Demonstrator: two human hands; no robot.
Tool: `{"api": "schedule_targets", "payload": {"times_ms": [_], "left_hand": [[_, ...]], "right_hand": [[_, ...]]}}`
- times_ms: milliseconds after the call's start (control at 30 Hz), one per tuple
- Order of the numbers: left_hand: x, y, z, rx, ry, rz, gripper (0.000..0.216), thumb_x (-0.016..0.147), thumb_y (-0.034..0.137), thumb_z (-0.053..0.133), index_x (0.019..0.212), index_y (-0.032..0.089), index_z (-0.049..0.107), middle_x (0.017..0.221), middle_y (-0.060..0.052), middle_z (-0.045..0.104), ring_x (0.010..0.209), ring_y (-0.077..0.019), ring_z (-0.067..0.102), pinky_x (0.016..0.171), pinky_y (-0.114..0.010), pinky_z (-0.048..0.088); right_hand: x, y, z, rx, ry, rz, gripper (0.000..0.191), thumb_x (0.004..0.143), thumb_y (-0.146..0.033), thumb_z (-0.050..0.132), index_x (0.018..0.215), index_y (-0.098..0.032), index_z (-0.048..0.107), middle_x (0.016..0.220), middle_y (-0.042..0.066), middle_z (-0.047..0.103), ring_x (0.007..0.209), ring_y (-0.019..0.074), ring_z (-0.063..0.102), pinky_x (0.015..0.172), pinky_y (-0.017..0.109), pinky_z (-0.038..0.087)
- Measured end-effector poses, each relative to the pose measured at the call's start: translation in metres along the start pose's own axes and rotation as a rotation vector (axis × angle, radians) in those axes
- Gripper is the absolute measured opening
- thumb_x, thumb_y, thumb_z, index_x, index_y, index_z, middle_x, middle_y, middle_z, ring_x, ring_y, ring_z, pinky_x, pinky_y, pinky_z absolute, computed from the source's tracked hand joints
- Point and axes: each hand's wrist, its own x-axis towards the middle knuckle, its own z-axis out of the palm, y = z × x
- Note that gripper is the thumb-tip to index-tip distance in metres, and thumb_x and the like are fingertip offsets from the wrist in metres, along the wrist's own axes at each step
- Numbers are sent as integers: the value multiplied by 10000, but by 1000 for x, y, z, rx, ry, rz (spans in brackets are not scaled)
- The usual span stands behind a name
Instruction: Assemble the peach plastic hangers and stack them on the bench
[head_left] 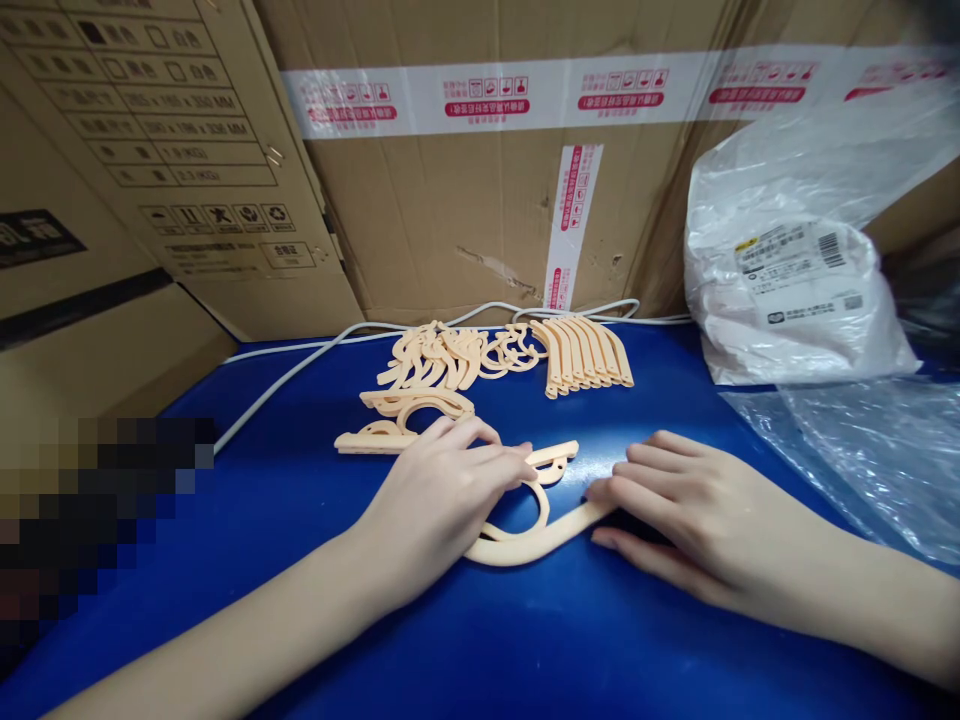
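A beige plastic folding hanger (517, 548) lies low over the blue table, with a long curved arm, a ring-like hook and a short straight piece at the back. My left hand (442, 480) is closed over its left side and hides that end. At the other end, my right hand (675, 510) has the tip of the curved arm between thumb and fingers. Just beyond my left hand are more beige hanger pieces (371, 441), which look joined, partly covered by my fingers.
Behind lie a pile of curved beige pieces (435, 355), several loose hooks (514, 350) and a row of curved arms (589, 352). A white cable (300, 365) runs along cardboard boxes (465, 220). To the right are a white plastic bag (802, 290) and clear film (877, 450).
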Motion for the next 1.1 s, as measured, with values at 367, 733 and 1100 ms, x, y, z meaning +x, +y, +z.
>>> {"api": "schedule_targets", "payload": {"times_ms": [367,733,1100], "left_hand": [[1,-3,2,9,70,47,190,921,122,536,935,219,699,1086,37,725,912,-203,586,761,-329,404],[14,-33,-28,-266,338,-394,172,893,330,569,889,200,680,909,-5,704,817,-153,612,728,-255,448],[-8,-131,-27,-22,261,-815,351,691,536,638,652,187,642,573,14,557,541,-132,440,507,-251,274]], "right_hand": [[-3,-9,4,93,-26,-137,267,993,-239,407,788,-180,567,689,2,593,622,152,436,618,318,275],[-5,-8,3,45,37,-161,224,997,-220,402,1002,-158,618,727,13,622,644,167,489,613,334,283],[-5,-6,4,14,54,-167,212,989,-210,415,921,-173,612,699,4,589,626,161,489,602,325,278]]}}
